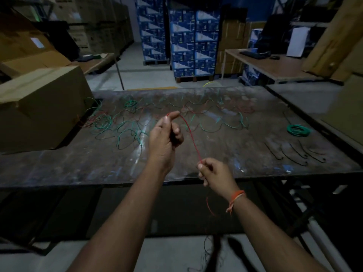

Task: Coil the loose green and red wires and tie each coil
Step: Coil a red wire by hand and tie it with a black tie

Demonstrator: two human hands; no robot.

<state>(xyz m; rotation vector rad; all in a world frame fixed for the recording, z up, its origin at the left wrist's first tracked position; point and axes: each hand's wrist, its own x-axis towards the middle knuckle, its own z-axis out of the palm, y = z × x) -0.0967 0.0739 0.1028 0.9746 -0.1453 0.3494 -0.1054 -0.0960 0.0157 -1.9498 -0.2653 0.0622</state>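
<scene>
red wire stretched between both hands, the first loop of its coil about to be made.

the left hand (167, 134) pinches one end of the red wire (191, 137) between thumb and forefinger above the table (59, 169), other fingers curled in; the right hand (213, 171) grips the same strand nearer the table's front edge, fingers closed round it, and the slack drops past the wrist toward the floor. it looks thin, springy and kinked, so i'd guess the next move means drawing slack up and laying even loops into the left hand without snagging. more loose green and red wires (121, 124) sprawl tangled across the far side, and one finished green coil (298, 130) sits at the right.
</scene>
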